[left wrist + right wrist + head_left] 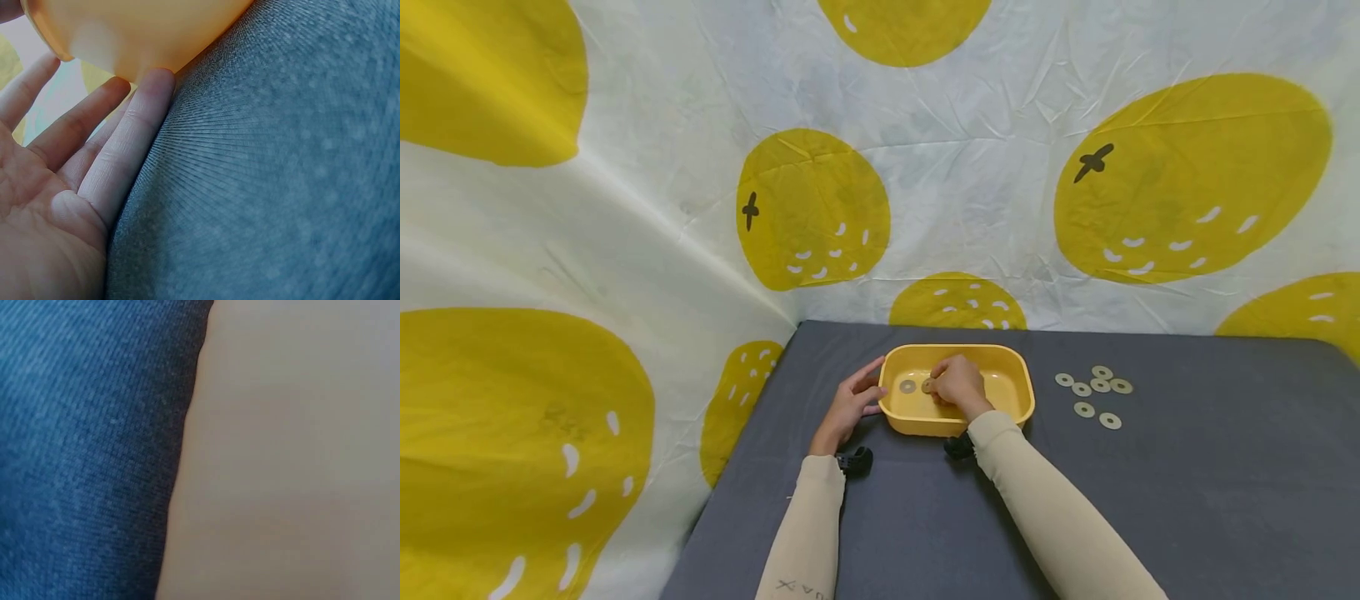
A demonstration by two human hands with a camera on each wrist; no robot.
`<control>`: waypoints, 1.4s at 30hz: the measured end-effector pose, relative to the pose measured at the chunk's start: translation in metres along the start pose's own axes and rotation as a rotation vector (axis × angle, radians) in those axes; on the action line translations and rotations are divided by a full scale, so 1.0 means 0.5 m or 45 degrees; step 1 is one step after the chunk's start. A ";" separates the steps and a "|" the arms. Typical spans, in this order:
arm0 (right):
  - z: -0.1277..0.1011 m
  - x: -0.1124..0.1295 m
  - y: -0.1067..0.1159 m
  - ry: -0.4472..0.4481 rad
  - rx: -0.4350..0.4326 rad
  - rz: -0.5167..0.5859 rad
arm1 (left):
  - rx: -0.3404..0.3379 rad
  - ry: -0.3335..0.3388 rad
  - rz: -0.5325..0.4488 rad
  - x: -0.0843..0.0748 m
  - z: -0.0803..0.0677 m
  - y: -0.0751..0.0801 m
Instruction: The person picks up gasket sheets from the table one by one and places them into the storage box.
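A yellow plastic tub (1018, 392) stands on the dark grey tabletop (1187, 500). My left hand (853, 404) lies against the tub's left outer wall with straight fingers (125, 150) touching the yellow tub (137, 31). My right hand (957, 383) reaches down into the tub, its curled fingertips pinching a pale round washer (928, 385) at the tub's floor. Another washer (907, 386) lies flat in the tub just left of it. The right wrist view shows only blurred grey cloth (87, 450) and a pale surface, no hand.
Several more washers (1092, 392) lie loose on the table right of the tub. A white cloth with large yellow fruit prints (812, 208) hangs behind and to the left. The table's left edge (737, 467) runs close to my left arm.
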State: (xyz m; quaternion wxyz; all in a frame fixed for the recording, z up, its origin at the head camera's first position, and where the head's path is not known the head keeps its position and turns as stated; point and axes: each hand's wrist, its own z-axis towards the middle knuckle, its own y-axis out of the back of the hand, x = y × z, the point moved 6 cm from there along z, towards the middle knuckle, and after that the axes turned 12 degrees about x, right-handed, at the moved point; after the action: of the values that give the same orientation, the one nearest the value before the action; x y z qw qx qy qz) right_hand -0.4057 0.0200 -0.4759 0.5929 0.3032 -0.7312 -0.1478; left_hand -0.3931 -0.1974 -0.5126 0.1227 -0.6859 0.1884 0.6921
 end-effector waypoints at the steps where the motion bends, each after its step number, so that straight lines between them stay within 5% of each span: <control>1: 0.000 0.000 -0.001 -0.001 0.005 0.001 | -0.002 0.003 0.001 0.000 -0.001 0.001; 17: 0.009 -0.004 -0.013 -0.001 0.065 -0.014 | -0.001 0.006 -0.011 0.001 -0.002 0.001; 21: 0.008 0.001 -0.005 0.037 -0.009 -0.051 | -0.010 0.004 -0.014 0.004 0.000 0.002; 24: 0.008 0.006 0.001 0.091 -0.047 0.060 | -0.013 -0.001 -0.013 0.004 0.001 0.003; 28: -0.001 0.012 0.011 0.224 0.042 0.420 | -0.002 0.002 -0.016 0.006 0.003 0.002; 34: -0.045 -0.002 0.072 0.427 0.159 0.565 | 0.016 0.016 -0.024 0.000 0.000 0.000; 42: -0.114 -0.082 0.199 0.576 0.088 0.638 | -0.024 0.037 -0.015 -0.005 0.000 -0.004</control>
State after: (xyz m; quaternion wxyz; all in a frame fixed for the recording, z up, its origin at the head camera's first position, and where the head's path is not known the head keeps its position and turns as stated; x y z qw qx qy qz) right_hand -0.3731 0.1302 -0.4361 0.7474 0.1590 -0.6375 0.0987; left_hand -0.3921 -0.1952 -0.5103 0.1175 -0.6980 0.1796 0.6832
